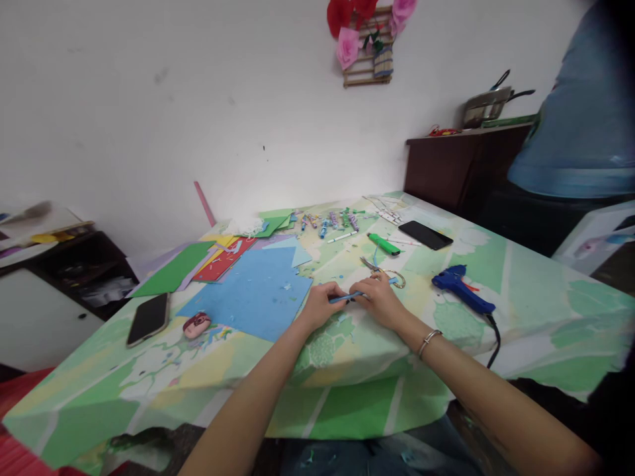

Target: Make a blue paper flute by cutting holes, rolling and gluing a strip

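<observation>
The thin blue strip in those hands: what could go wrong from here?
The blue strip, held by the left hand and right hand, might crease if squeezed unevenly.
The scissors lie just beyond the right hand, so fingers could brush them.
The glue gun's cord trails toward the table's near edge; a snag might drag the glue gun.

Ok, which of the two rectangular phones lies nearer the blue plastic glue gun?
The black rectangular phone on the right, beyond the blue plastic glue gun; the rectangular phone with a pale edge lies toward the table's left.
</observation>
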A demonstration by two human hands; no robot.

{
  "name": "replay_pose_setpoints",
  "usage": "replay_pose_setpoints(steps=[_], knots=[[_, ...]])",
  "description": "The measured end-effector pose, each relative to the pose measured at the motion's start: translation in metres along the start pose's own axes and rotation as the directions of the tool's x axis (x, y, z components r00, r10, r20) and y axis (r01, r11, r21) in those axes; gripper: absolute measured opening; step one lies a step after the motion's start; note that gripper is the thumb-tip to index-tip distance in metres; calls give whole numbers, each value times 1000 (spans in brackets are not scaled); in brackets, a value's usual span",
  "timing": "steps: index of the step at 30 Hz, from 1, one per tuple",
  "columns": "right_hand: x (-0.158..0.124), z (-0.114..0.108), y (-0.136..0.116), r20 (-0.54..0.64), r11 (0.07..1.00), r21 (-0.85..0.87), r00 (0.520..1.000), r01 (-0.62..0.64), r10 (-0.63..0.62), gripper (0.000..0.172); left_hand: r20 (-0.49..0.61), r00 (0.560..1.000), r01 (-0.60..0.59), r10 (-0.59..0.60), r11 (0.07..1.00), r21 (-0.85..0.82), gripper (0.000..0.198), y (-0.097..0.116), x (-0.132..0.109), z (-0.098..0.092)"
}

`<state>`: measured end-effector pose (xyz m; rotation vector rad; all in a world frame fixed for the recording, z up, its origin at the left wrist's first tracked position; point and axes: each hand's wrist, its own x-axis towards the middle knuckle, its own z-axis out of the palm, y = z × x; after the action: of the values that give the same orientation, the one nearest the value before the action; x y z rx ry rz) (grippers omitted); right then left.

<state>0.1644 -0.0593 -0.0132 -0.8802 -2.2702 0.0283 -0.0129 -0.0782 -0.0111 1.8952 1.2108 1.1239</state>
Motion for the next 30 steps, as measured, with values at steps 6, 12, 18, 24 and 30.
replay_pose_setpoints(steps=[6, 12, 18, 24, 30], knots=[[0, -1, -2, 0, 1000, -2, 1000, 12, -12, 13, -24, 1000, -1, 1, 999, 35, 5, 1, 0, -1], [-1, -2, 0, -37, 1000, 9, 999, -12, 12, 11, -64, 998, -5, 9, 998, 62, 11, 0, 1, -4], [-1, 0, 4, -96, 996, 52, 993, -70, 75, 10, -89, 994, -55, 60, 997, 61, 16, -2, 3, -5], [-1, 0, 4, -93, 996, 68, 994, -57, 63, 9, -77, 995, -68, 65, 997, -26, 12, -4, 2, -4], [-3, -1, 4, -86, 999, 50, 996, 20, -15, 14, -36, 996, -88, 87, 996, -14, 14, -4, 1, -4]])
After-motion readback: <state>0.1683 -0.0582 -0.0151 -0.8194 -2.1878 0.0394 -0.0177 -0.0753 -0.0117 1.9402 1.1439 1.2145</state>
